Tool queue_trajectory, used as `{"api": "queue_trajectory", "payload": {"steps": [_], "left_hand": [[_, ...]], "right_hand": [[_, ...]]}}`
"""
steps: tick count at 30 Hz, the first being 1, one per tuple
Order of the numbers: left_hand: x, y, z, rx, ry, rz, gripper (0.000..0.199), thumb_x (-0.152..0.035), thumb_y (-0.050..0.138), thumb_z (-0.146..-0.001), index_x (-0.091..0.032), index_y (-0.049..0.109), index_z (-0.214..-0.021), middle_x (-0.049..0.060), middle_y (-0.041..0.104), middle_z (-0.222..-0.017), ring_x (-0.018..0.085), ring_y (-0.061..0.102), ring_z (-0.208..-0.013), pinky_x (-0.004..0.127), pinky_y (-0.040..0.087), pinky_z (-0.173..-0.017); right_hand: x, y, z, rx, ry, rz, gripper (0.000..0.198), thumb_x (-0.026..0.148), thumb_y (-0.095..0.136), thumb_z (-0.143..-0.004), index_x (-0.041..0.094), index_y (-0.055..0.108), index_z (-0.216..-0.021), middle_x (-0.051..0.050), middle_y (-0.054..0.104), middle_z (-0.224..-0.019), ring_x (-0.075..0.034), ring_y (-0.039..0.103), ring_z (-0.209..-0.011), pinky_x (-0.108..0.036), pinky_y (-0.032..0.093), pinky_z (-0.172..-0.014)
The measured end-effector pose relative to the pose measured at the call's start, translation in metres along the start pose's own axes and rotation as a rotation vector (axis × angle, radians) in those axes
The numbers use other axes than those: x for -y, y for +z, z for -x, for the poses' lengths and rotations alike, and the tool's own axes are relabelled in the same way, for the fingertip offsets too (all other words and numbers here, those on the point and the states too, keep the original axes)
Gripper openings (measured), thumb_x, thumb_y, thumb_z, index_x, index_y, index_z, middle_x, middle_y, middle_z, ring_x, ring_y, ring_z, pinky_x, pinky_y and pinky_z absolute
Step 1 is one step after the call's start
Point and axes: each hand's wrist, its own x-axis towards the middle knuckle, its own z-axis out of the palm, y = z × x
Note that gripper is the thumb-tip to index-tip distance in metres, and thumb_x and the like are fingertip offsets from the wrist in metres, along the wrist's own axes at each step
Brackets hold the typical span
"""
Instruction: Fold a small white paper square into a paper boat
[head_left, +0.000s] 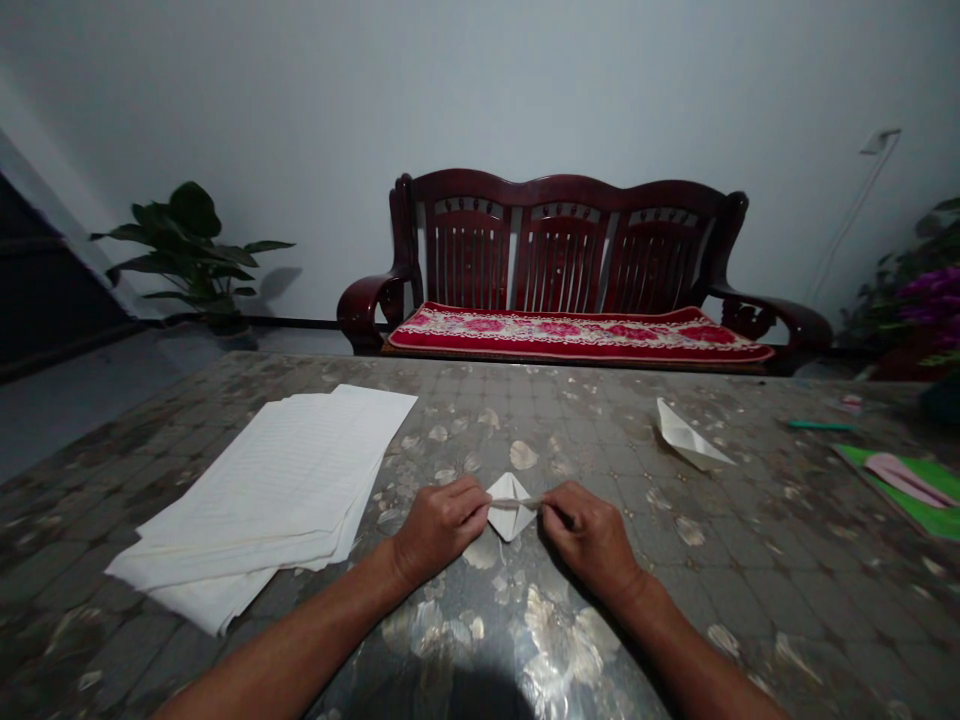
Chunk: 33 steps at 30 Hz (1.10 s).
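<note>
A small piece of folded white paper (511, 520) lies between my two hands, low over the table. It has a diamond outline with a narrow raised fold across its middle. My left hand (448, 515) pinches the left end of that fold, fingers closed. At the right end, my right hand (592, 532) grips it between thumb and curled fingers. The fingertips cover both ends of the paper. Farther right on the table stands a folded paper boat (688, 440), apart from my hands.
Left of my hands lies a loose stack of white sheets (277, 480) on the patterned tablecloth (465, 410). To the right are a green pen-like stick (820, 425) and a green sheet (892, 490) bearing a pink item (904, 477). Behind the table is a wooden bench (562, 240).
</note>
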Motion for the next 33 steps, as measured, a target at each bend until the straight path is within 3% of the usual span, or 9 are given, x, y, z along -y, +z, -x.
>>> {"api": "queue_trajectory", "payload": {"steps": [9, 20, 28, 33], "left_hand": [[-0.0024, -0.001, -0.0028, -0.065, -0.071, 0.114, 0.02, -0.012, 0.05, -0.088, -0.019, 0.068, -0.084, 0.002, 0.068, -0.078, 0.013, 0.065, -0.074, 0.021, 0.052, -0.068], [-0.0032, 0.0, -0.0051, -0.013, 0.08, 0.001, 0.019, -0.021, 0.05, -0.099, -0.019, 0.068, -0.094, 0.003, 0.07, -0.083, 0.013, 0.068, -0.077, 0.022, 0.053, -0.07], [-0.0039, 0.0027, -0.0061, 0.012, 0.116, -0.086, 0.022, -0.022, 0.048, -0.1, -0.019, 0.069, -0.094, 0.003, 0.07, -0.081, 0.012, 0.069, -0.075, 0.02, 0.053, -0.067], [-0.0044, 0.0004, -0.0062, -0.039, 0.076, -0.041, 0.021, -0.019, 0.049, -0.097, -0.019, 0.069, -0.09, 0.003, 0.07, -0.078, 0.012, 0.067, -0.071, 0.02, 0.052, -0.065]], "right_hand": [[-0.0037, -0.0017, -0.0018, -0.057, 0.052, -0.097, 0.022, 0.019, 0.05, -0.088, 0.021, 0.065, -0.072, -0.001, 0.061, -0.069, -0.014, 0.059, -0.065, -0.025, 0.043, -0.064], [0.0023, 0.0027, -0.0027, 0.121, 0.051, -0.16, 0.017, 0.025, 0.054, -0.094, 0.022, 0.068, -0.085, -0.002, 0.066, -0.081, -0.016, 0.063, -0.077, -0.026, 0.047, -0.071], [-0.002, 0.0034, -0.0021, 0.127, 0.039, -0.188, 0.02, 0.028, 0.053, -0.096, 0.022, 0.07, -0.088, -0.003, 0.067, -0.082, -0.017, 0.064, -0.078, -0.027, 0.049, -0.073], [-0.0021, 0.0015, -0.0015, 0.1, 0.077, -0.214, 0.018, 0.025, 0.054, -0.095, 0.023, 0.07, -0.086, -0.003, 0.068, -0.082, -0.018, 0.065, -0.078, -0.027, 0.049, -0.073]]}}
